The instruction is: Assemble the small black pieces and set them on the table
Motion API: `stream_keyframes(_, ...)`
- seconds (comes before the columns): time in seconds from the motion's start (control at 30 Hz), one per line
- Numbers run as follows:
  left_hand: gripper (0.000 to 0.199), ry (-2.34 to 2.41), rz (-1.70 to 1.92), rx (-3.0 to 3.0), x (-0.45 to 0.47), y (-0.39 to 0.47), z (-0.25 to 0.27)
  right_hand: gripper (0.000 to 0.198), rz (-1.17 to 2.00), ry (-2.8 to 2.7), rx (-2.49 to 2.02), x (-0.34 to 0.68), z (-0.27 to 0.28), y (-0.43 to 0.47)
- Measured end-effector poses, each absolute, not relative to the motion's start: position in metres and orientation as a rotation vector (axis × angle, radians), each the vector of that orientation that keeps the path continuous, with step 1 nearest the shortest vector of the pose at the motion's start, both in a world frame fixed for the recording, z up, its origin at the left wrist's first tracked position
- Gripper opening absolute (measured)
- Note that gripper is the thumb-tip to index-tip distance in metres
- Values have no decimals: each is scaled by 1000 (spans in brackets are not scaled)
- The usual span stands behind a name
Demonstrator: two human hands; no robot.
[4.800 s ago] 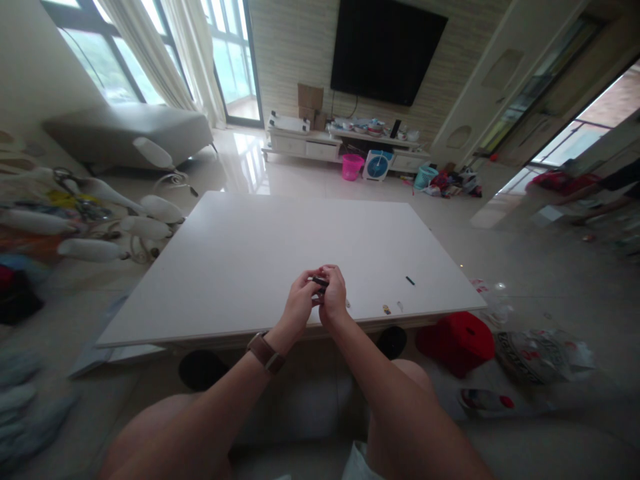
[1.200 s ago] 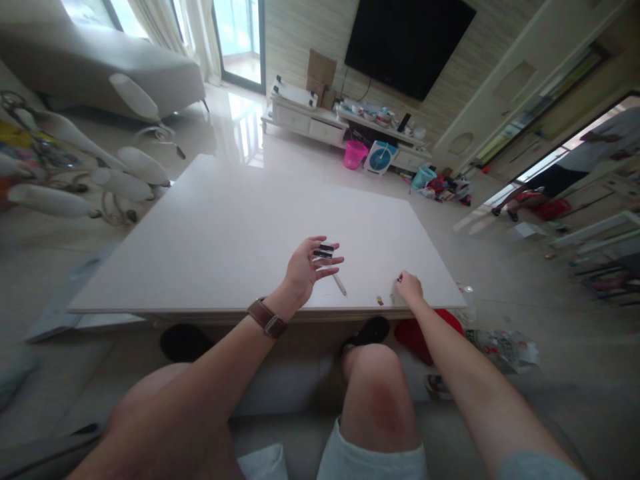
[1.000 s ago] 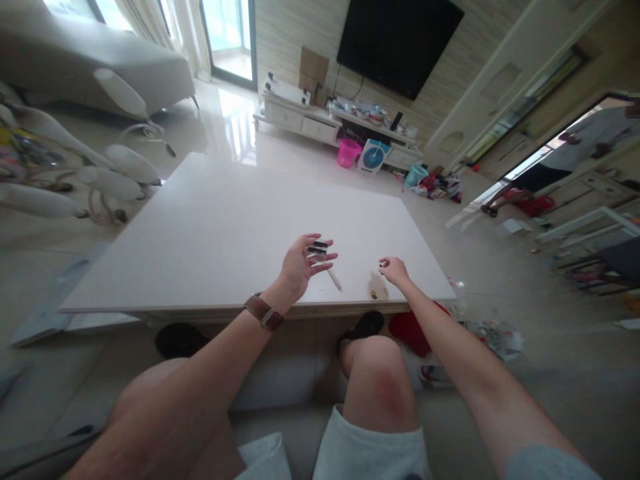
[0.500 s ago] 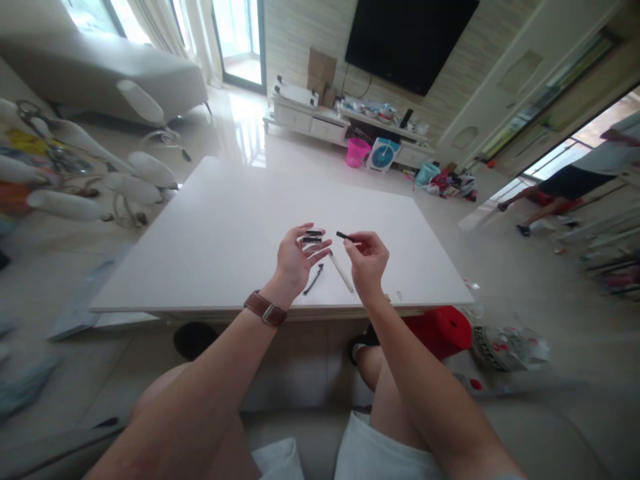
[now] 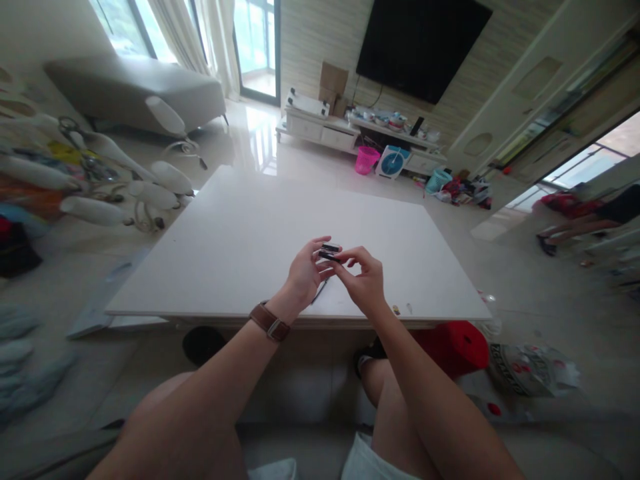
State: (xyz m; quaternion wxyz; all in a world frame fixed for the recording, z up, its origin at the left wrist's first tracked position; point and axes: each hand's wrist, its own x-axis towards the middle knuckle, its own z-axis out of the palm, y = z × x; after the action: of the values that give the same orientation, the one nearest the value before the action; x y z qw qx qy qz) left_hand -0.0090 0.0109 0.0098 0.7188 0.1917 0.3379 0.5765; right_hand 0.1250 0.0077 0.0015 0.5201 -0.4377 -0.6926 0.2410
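Observation:
My left hand (image 5: 301,273), with a brown strap at the wrist, holds a small clear case with black strips (image 5: 331,247) between thumb and fingers. Pinched in the thumb and fingertips of my right hand (image 5: 365,277) is a short black stick (image 5: 327,256), brought up against the case. Whether the stick lies in the case or just in front of it, I cannot tell. Below the hands, a thin dark tool (image 5: 320,291) lies on the white table (image 5: 240,253), partly covered by my left hand.
Near the table's front edge lie a small yellowish piece (image 5: 396,310) and a small clear piece (image 5: 409,307). A red stool (image 5: 463,350) and a printed plastic bag (image 5: 530,367) are on the floor at right. Another person's legs (image 5: 575,230) show at far right.
My right hand has moved left with the black stick, from apart to against the case. The pale stick on the table is now hidden behind my hands. The view has shifted slightly.

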Motion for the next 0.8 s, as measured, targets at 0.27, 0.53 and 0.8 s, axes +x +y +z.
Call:
stream_keyframes(0.27,37,692,1293,413,-6,4,13,9,432,-1836,-993,126,1,6)
stream_keyframes(0.53,34,680,1289,406,1,7,15,13,351,-1844,-1021,134,-3,10)
stream_keyframes(0.8,39,695,1317,428,3,10,10,14,383,-1784,-1063,131,2,8)
